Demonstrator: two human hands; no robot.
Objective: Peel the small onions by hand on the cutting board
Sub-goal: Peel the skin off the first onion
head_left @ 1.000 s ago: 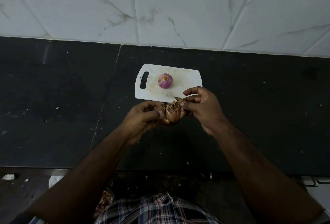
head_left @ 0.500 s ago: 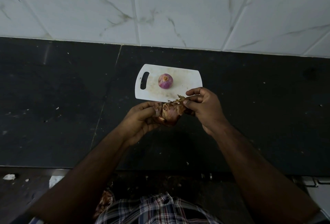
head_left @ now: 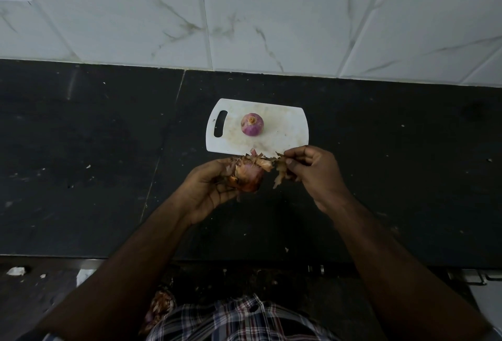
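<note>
A small white cutting board (head_left: 288, 137) lies on the dark counter, and one peeled purple onion (head_left: 252, 124) sits near its middle. Just in front of the board's near edge, my left hand (head_left: 209, 188) grips a second onion (head_left: 248, 175) still partly covered in brown papery skin. My right hand (head_left: 312, 169) pinches a strip of dry skin (head_left: 279, 169) that is pulled away to the right of that onion. Both hands hover above the counter, not over the board.
The black stone counter (head_left: 81, 164) runs wide to both sides, dotted with small flakes. A white marbled tile wall (head_left: 271, 14) rises behind it. Below the counter's front edge, loose onion skins (head_left: 160, 305) lie near my checked shirt.
My right hand has moved rightwards and pulled a strip of brown skin off the onion, baring more purple flesh. The left hand has kept the onion in place.
</note>
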